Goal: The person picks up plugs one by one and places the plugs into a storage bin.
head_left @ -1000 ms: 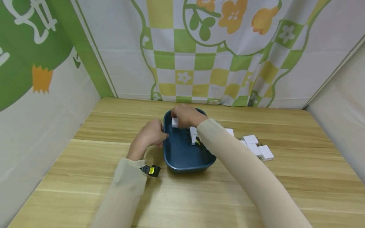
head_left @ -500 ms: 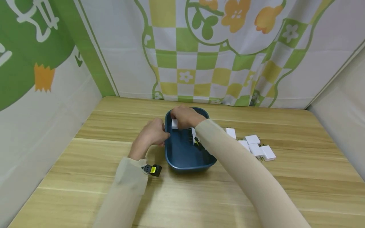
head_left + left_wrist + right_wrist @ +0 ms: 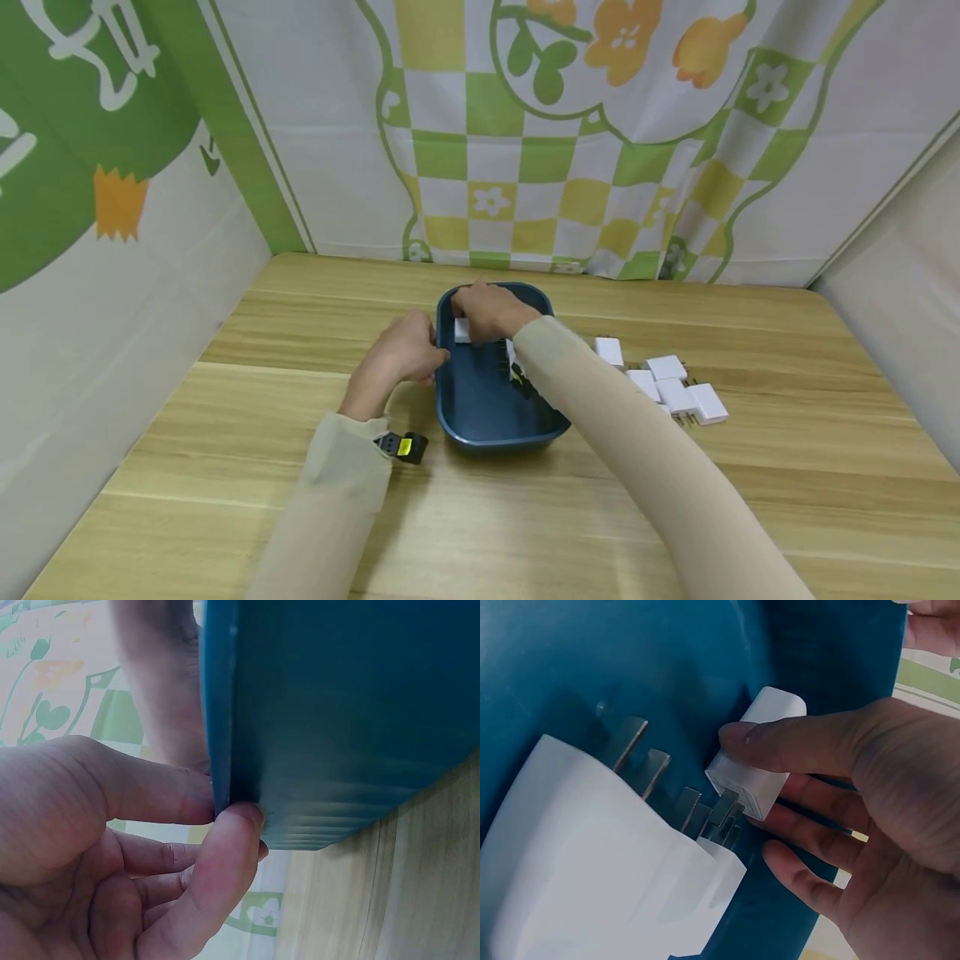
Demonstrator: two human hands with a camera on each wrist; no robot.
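My left hand (image 3: 401, 350) pinches the rim of a dark blue plastic bin (image 3: 480, 408) on its left side; the left wrist view shows thumb and finger on either side of the rim (image 3: 219, 712). Inside the bin's far left part, my right hand (image 3: 491, 310) holds a small white plug-in charger (image 3: 739, 780) between thumb and fingers. Its metal prongs point away from the palm in the right wrist view. More white chargers (image 3: 592, 862) with prongs sit beside it in the bin, partly hidden by the right sleeve in the head view.
Several white chargers (image 3: 675, 396) lie in a loose group on the wooden table (image 3: 465, 533) right of the bin, some partly behind the right forearm. A patterned curtain (image 3: 525, 167) hangs along the table's back edge.
The right hand and its charger have shifted slightly nearer within the bin. The left hand keeps its hold on the rim. The head view has turned a little.
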